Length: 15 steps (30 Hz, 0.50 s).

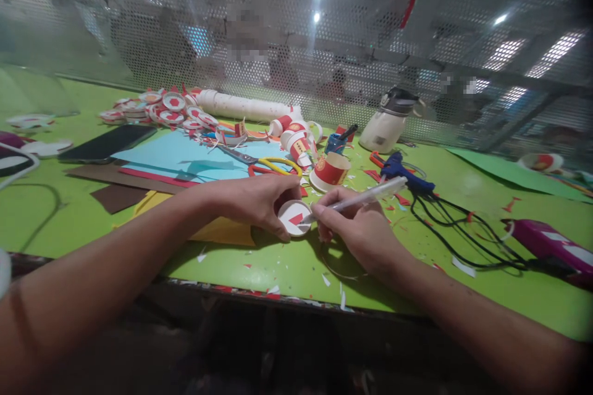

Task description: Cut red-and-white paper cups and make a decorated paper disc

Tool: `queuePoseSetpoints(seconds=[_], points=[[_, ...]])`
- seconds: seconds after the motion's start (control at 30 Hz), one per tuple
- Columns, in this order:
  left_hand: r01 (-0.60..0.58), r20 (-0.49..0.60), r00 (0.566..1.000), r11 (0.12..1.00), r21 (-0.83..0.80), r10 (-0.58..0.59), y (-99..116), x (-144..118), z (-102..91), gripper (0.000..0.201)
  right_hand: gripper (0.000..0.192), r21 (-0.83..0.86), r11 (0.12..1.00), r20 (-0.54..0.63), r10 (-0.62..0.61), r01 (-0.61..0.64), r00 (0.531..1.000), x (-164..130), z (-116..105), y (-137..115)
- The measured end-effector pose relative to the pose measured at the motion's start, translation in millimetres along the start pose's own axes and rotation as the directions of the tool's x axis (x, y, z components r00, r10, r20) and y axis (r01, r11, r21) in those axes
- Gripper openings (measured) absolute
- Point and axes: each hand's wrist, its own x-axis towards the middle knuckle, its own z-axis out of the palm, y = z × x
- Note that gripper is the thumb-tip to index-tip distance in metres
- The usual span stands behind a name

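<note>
My left hand (252,200) grips a small white paper disc (293,217) with a red shape on it, held just above the green table (287,268). My right hand (356,225) holds a white glue stick (370,194) like a pen, its tip touching the disc's right edge. Both hands meet near the table's front edge. A red and white paper cup (330,171) stands just behind them.
Behind lie scissors with yellow handles (271,165), blue and red paper sheets (171,160), a black phone (109,143), a pile of finished discs (157,108), a stack of cups (245,106), a white bottle (386,123), a blue glue gun (405,174) with black cable, and a purple object (551,247).
</note>
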Motion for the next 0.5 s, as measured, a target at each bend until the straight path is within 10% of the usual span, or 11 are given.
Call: queuePoseSetpoints(seconds=[0.5], points=[[0.007, 0.004, 1.0, 1.0, -0.021, -0.007, -4.5, 0.8, 1.6, 0.049, 0.012, 0.084, 0.996, 0.005, 0.04, -0.041, 0.999, 2.7, -0.2, 0.2]])
